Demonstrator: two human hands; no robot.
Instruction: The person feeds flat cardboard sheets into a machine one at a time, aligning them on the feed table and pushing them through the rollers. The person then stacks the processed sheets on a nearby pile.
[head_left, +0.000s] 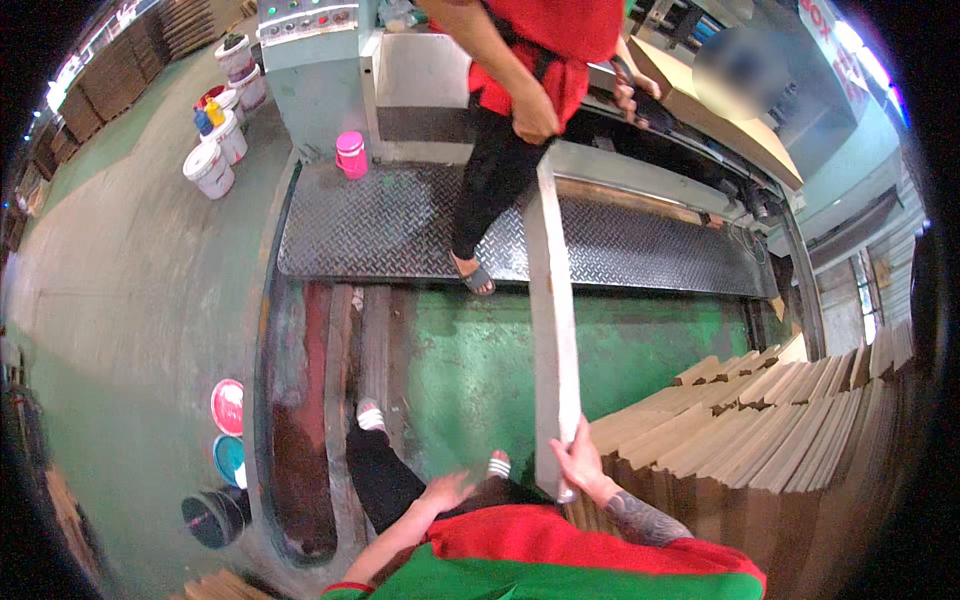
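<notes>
My right hand (582, 465) is closed on the near end of a long white-grey bar (556, 320), thumb on its upper face. The bar stretches away from me over the green floor to a co-worker in a red top. One hand of the co-worker (536, 118) is just above the bar's far end; whether it grips the bar I cannot tell. My left hand (447, 493) is held low over my dark trousers, fingers stretched out, slightly blurred, with nothing in it.
Stacked brown cardboard sheets (770, 420) stand close on my right. The co-worker stands on a raised diamond-plate step (370, 225) by a machine (310, 95). A pink bucket (352, 157) sits on that step. White pails (209, 170) and a black bucket (212, 518) are at left.
</notes>
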